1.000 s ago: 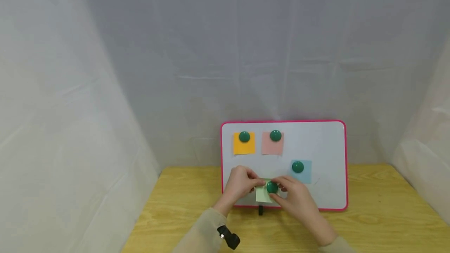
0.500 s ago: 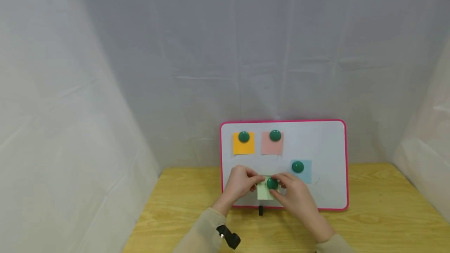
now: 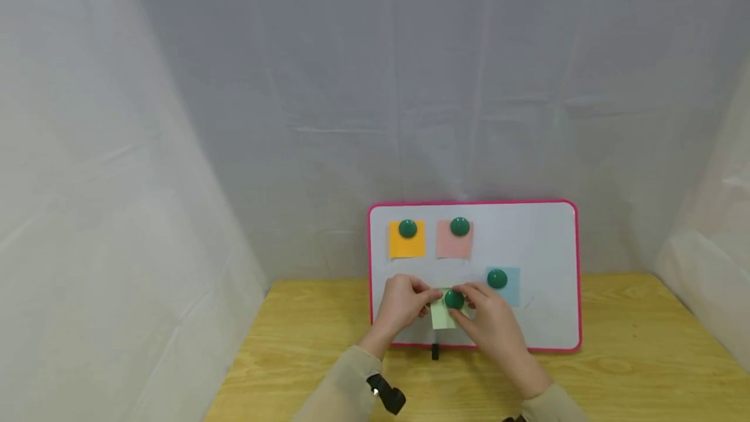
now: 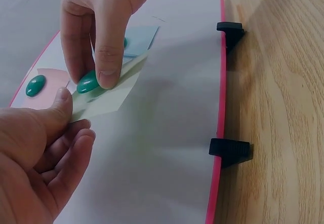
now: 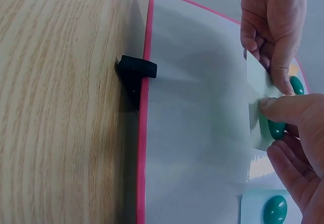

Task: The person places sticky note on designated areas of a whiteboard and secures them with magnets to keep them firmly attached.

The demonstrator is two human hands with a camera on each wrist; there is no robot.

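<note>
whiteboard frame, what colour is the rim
Pink: the white magnetic board's rim is bright pink all round, clearest in the head view.

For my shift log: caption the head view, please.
Both hands, left hand and right hand, pin a green note with a magnet to the whiteboard.

The upper part of the green note (image 3: 442, 318) is covered by the left hand (image 3: 403, 305) and right hand (image 3: 492, 324). The right forearm is cut off by the head view's lower edge. The orange note (image 3: 407, 243) stays out of both wrist views.
</note>
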